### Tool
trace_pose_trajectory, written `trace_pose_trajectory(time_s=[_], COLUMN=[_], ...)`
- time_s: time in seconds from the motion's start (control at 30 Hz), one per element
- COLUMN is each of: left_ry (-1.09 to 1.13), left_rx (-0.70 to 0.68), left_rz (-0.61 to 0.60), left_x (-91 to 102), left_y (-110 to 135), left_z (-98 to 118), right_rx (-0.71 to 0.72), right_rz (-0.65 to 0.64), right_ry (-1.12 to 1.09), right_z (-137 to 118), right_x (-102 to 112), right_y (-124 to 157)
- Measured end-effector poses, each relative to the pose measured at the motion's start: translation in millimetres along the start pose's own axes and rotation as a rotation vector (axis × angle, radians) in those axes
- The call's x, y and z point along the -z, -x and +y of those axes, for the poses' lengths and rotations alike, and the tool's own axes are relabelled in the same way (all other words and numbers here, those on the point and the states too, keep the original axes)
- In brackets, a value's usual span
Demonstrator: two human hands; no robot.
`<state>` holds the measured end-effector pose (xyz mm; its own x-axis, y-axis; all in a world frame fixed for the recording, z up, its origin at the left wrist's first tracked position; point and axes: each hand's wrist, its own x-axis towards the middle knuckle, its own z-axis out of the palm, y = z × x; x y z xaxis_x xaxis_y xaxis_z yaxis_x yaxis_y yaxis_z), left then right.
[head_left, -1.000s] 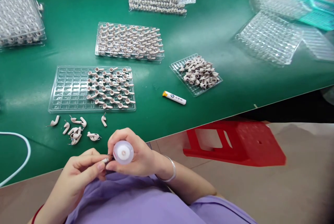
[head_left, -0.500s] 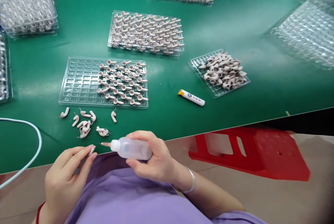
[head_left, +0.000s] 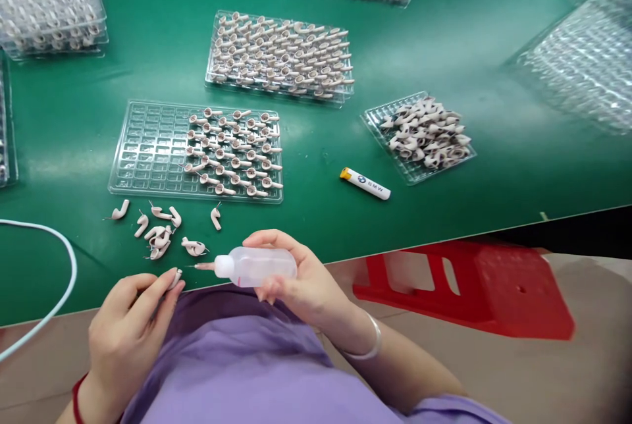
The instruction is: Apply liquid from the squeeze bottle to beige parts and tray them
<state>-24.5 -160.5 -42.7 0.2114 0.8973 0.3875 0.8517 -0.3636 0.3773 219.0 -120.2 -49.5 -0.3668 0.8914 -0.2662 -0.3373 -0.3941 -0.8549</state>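
Note:
My right hand (head_left: 301,282) is wrapped round a small clear squeeze bottle (head_left: 257,266) lying sideways, its thin nozzle pointing left. My left hand (head_left: 131,325) pinches a small beige earbud-shaped shell (head_left: 175,277) between thumb and fingers, just left of the nozzle tip and apart from it. Both hands hover over the near edge of the green table (head_left: 99,81), above my purple top. Several loose shells (head_left: 158,230) lie on the table just beyond my left hand. Behind them a clear plastic tray (head_left: 143,154) holds rows of shells in its right half.
A full tray (head_left: 281,58) lies further back and a small tray heaped with shells (head_left: 422,134) to the right. A white lighter (head_left: 365,184) lies between them. Stacked trays (head_left: 49,2) stand far left, empty trays (head_left: 587,62) far right. A white cable (head_left: 54,239) curves at left; a red stool (head_left: 469,286) stands beside the table.
My right hand turned the bottle from end-on to lying sideways and drew its nozzle away from the shell. My left hand moved slightly left with the shell. The view shifted left.

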Motion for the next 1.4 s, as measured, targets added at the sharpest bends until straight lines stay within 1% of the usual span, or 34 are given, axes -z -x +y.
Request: trace_pose_trajectory(time_s=[0.07, 0.1, 0.23, 0.27, 0.33, 0.47, 0.63, 0.83, 1.03, 1.4], left_ry=[0.003, 0.006, 0.027, 0.034, 0.043, 0.042, 0.033, 0.029, 0.037, 0.044], left_rx=[0.006, 0.009, 0.018, 0.023, 0.033, 0.016, 0.017, 0.028, 0.004, 0.032], left_rz=[-0.003, -0.004, -0.006, -0.006, -0.01, -0.012, -0.022, -0.005, -0.023, -0.03], left_x=[0.4, 0.6, 0.9, 0.9, 0.7, 0.1, 0.0, -0.1, 0.6, 0.0], left_y=[-1, -1, -2, -2, -2, -2, -3, -4, -2, -1], left_z=[0, 0, 1, 1, 0, 0, 1, 3, 2, 2], right_rx=[0.115, 0.197, 0.57, 0.635, 0.706, 0.74, 0.771, 0.765, 0.774, 0.78], right_rz=[0.037, 0.041, -0.015, -0.033, -0.057, -0.058, -0.065, -0.072, -0.059, -0.065], right_ry=[0.156, 0.249, 0.644, 0.716, 0.802, 0.865, 0.886, 0.896, 0.905, 0.893], right_z=[-2, -3, -1, 0, 4, 9, 9, 8, 9, 8], right_x=[0, 0, 0, 0, -1, -1, -2, -3, -3, -4], right_y=[2, 3, 3, 2, 1, 1, 1, 0, 0, 0])
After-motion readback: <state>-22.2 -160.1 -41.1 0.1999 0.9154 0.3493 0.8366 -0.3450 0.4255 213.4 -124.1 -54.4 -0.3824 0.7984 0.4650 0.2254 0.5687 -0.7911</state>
